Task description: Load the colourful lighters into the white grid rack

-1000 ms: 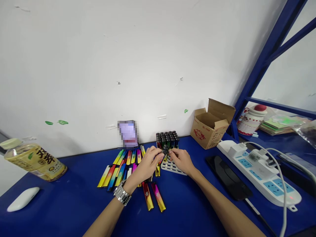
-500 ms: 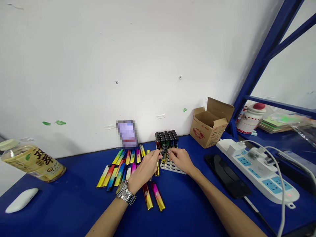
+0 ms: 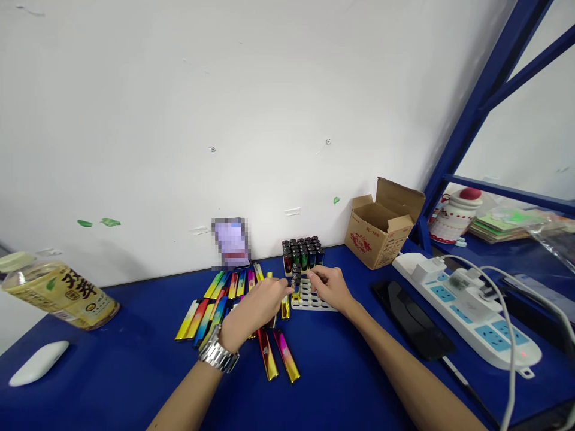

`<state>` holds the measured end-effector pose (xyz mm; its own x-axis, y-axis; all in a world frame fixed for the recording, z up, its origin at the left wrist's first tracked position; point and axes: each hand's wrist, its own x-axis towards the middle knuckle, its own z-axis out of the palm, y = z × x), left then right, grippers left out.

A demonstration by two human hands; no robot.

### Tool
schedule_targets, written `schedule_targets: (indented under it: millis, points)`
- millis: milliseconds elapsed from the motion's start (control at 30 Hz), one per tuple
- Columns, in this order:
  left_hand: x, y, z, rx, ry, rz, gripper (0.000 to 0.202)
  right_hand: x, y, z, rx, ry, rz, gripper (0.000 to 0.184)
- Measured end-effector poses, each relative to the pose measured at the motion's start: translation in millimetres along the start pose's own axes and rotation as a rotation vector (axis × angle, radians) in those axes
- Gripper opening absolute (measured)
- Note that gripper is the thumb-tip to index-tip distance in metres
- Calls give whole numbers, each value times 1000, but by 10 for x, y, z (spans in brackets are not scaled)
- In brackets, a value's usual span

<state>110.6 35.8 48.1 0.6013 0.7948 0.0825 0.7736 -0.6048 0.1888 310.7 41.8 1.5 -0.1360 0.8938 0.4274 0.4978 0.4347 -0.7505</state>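
Since 0.5 s ago, the left hand [image 3: 254,306] has drawn back from the white tray [image 3: 317,301] toward the loose lighters [image 3: 211,311] lying flat on the blue table [image 3: 112,383]. The right hand [image 3: 330,287] has stayed at the tray.

1. Left hand: fingers curled, knuckles up, just beside a gold lighter [image 3: 285,307] at the tray's left edge. At this image size it cannot be told whether the hand holds anything.
2. Right hand: fingers extended over the tray, gripping nothing visible, with the fingertips next to 1 upright lighter [image 3: 295,280].
3. Upright lighter: stands in a front-left cell of the tray, apart from the packed block of lighters [image 3: 303,251] that fills the rear rows.

Hazards, as judged from this frame:
- The single lighter has no neighbours. A sideways brush from either hand could tip it out of its cell.
- The tray is light and only part loaded. Pressure on its empty front could shift it or rock the rear block.
- The left wrist passes close over the loose lighters and could scatter them.
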Motion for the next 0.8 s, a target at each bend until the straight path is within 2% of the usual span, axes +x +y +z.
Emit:
schedule_targets:
  millis: [67,200,333,400,467,567,633,733,800]
  points:
    - [-78,-75,-64,71,-60,-95,30,-2,40,11,-10,30,-87,41]
    - [-295,-151,-112,124,-159,-261,30,23,88,60,-225,139,-301,48]
    - [-416,-14,-51,131,-134,-289,36,53,52,118,-290,201,-338,49]
    - [-421,84,3,151,-93,-291,36,36,-50,128,-330,182,-349,48]
    - [-407,167,48,159,-68,-297,34,-11,-224,125,-426,51,-344,42]
    - [-385,243,55,147,-101,-356,29,-122,-558,125,-617,-354,-243,26]
    - [-380,273,24,133,-153,-406,25,-196,-754,144,-655,-579,-163,26]
    - [-386,297,-31,120,-192,-454,22,-265,-908,190,-649,-763,-116,31]
    - [-393,290,-53,113,-162,-491,19,-270,-910,202,-645,-802,-102,29]
